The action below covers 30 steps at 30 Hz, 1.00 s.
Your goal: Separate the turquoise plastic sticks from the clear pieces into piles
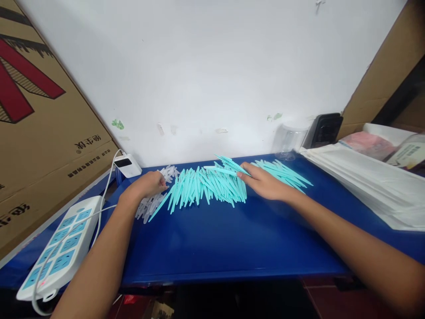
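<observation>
Clasping a thin bundle of teal sticks (234, 165) between thumb and fingers, the right grip (260, 180) is closing firmly around its near end, while the far tips are pointing leftward and away toward the wall (212, 79). One stick is angling out from the rest of that bundle. The left grip (153, 184) is curling its fingers nearly together among small translucent pieces (148, 207), which are lying both just beyond it and just nearer than it; whether it is pinching one of them, one cannot tell. Between the two grips a loose teal pile (191, 188) is spreading across the blue counter (215, 248), its leftmost stick slanting toward the translucent pieces below the left grip. Just right of the right grip, a second teal pile (283, 173) is lying fanned out, and beyond that a clear jar (294, 138) is standing by the wall. Farther right of the same grip, flat white sheets (358, 177) are resting in a stack. Left of the left grip, a white device (131, 168) is sitting near the wall, and a power strip (71, 271) is lying nearer the person.
</observation>
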Available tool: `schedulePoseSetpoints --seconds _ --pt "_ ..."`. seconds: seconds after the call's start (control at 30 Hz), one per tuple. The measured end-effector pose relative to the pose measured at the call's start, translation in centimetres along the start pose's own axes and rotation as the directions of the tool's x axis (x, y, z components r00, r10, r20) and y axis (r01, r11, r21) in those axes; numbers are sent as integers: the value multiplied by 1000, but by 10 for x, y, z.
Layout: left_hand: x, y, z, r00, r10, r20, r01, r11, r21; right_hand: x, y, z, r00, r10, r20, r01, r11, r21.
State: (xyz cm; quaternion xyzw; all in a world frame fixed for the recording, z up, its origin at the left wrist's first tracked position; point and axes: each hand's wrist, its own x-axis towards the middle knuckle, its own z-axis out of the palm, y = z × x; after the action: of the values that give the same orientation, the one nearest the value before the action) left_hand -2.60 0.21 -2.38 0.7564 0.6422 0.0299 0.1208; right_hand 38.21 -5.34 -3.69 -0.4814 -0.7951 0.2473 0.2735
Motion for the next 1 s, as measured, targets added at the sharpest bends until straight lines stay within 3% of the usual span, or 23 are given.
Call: schedulePoseSetpoints --seconds 0.17,0.3,0.4,0.5,0.6,0.7,0.83,1.0 --pt "2 -5 3 999 40 9 -40 999 -2 -2 -4 -1 998 24 53 -32 990 138" --pt "2 3 2 985 130 -113 -150 970 -189 -2 -4 -1 998 16 66 -28 984 176" --pt "-2 24 -1 941 206 -267 -295 888 -353 -4 -8 -1 996 28 80 -41 986 164" --pt "-9 49 1 916 234 -325 -383 749 -541 -5 -12 0 993 57 101 -78 974 211" --pt "-14 69 7 905 229 -358 -413 667 -620 -4 -13 1 977 42 211 -129 898 421" --pt "-16 81 15 893 196 -406 -428 653 -625 -2 -11 2 942 14 336 -224 770 597" --pt "-17 88 21 884 155 -441 -439 601 -668 -2 -10 -1 916 3 401 -293 686 666" --pt "-17 88 21 873 135 -469 -452 585 -673 -2 -8 -2 902 -17 432 -317 655 686"
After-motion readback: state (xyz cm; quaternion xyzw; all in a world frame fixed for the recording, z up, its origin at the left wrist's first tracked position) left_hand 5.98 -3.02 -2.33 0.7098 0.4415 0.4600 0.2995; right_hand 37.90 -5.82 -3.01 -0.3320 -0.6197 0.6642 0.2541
